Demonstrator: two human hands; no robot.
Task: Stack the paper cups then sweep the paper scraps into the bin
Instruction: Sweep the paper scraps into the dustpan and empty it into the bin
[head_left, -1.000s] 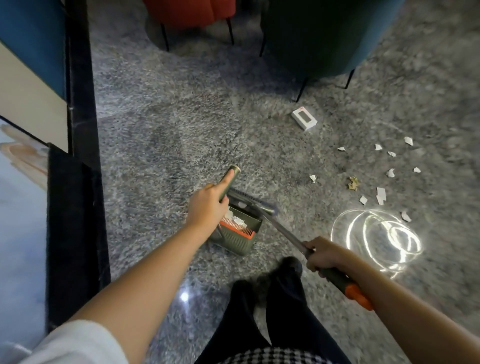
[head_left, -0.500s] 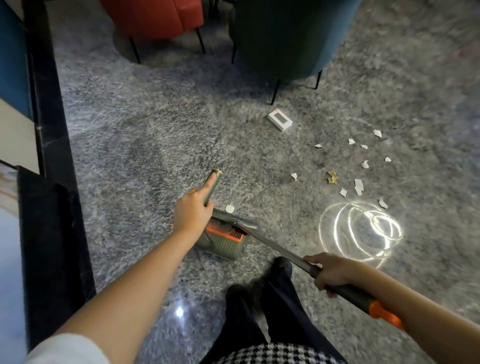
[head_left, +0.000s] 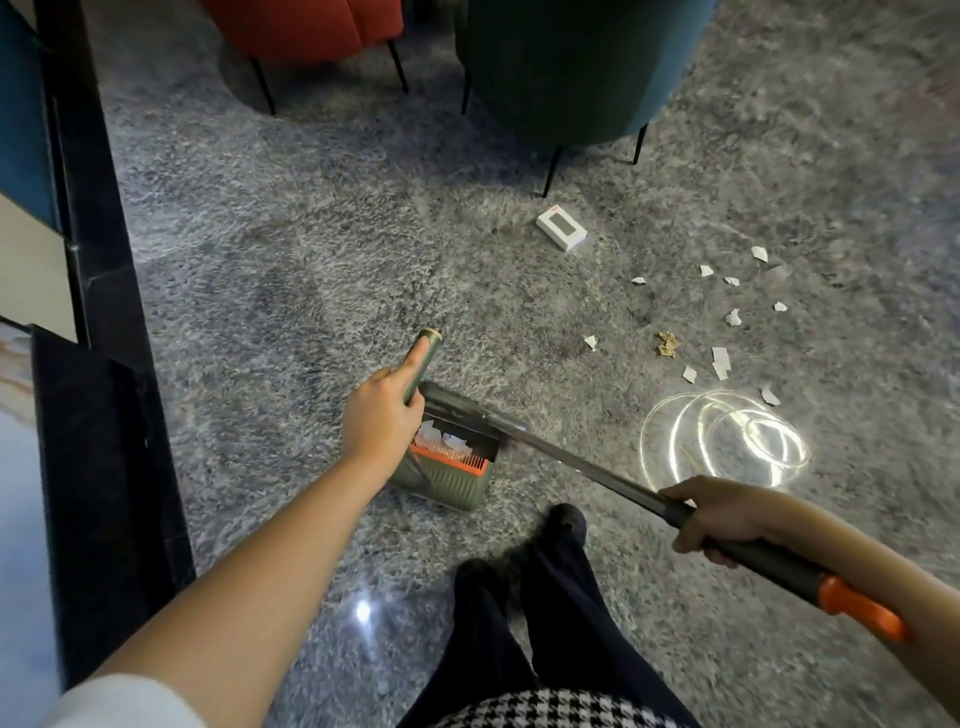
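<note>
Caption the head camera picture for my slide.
Sweeping up: left hand grips the dustpan, right hand holds the broom, paper scraps lie on the floor.

Dustpan (head_left: 447, 470): sat under the left fingers (head_left: 415, 364), scraps (head_left: 453, 442) inside.
Loose scraps (head_left: 719, 358): lay on the floor (head_left: 311, 260) beyond the right fingers (head_left: 696, 535).

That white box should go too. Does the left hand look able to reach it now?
Likely not yet: the left hand grips the dustpan handle, though only carpet lies between it and the white box.
</note>
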